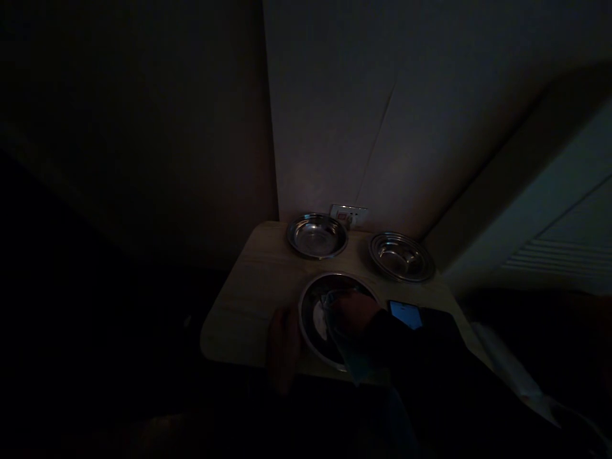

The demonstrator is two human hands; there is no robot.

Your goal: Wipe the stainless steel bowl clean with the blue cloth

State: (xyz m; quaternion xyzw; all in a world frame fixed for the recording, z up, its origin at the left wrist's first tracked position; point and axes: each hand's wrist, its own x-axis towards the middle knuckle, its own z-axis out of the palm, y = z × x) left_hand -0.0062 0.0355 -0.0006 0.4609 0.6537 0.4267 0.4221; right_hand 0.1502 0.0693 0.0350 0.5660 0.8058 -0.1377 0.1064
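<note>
In dim light, a round metal bowl (335, 276) stands near the front edge of a small wooden table. My right hand (352, 311) reaches down inside it, closed on a thin bluish-green cloth (356, 364) that hangs over the bowl's front rim. A pale patch shows on the bowl's inner bottom, left of the cloth. At the left rim is my left hand (283, 344), its curled fingers against the bowl's edge. Darkness blurs the fingers, and the right wrist's dark sleeve covers part of the bowl.
Behind stand another shallow metal bowl (317, 237) on the left and a stack of metal bowls (400, 257) on the right. A lit phone (405, 314) lies right of the hands. The table (239, 306) meets a wall with a socket (349, 213).
</note>
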